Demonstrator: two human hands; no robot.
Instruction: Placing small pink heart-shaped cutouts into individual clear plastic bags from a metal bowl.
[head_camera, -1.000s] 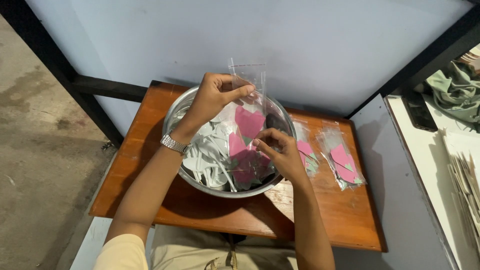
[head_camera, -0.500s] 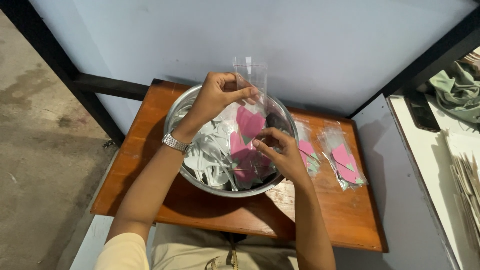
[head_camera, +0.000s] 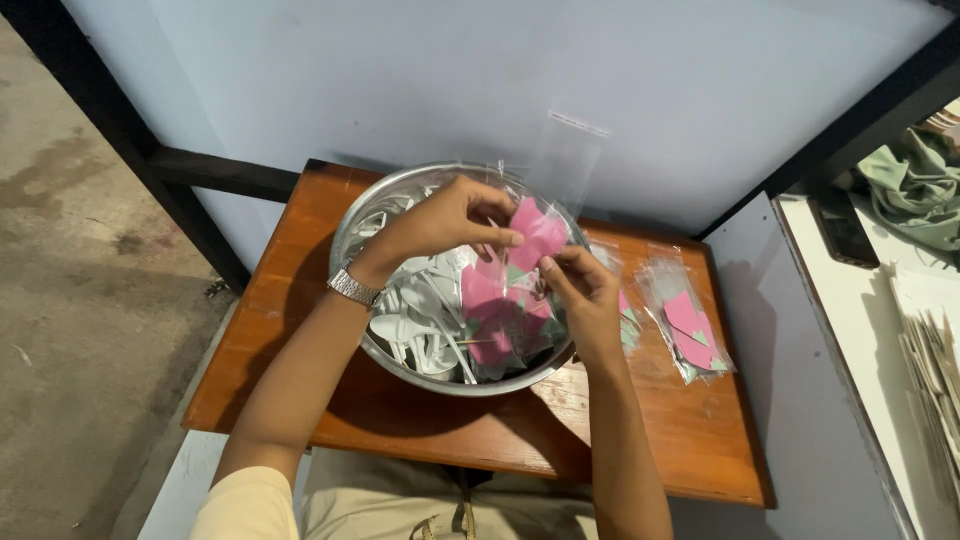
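Both hands work above a steel bowl on the wooden worktop. Left hand pinches a clear plastic sleeve at its lower end. Right hand grips a pink paper piece at the sleeve mouth. Bowl holds white plastic spoons. Filled packets lie right of the bowl.

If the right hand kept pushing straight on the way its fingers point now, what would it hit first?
The right hand points up and left, so it would most likely first meet the pink paper piece at the clear plastic bag, then the left hand fingers. Depth is unclear.
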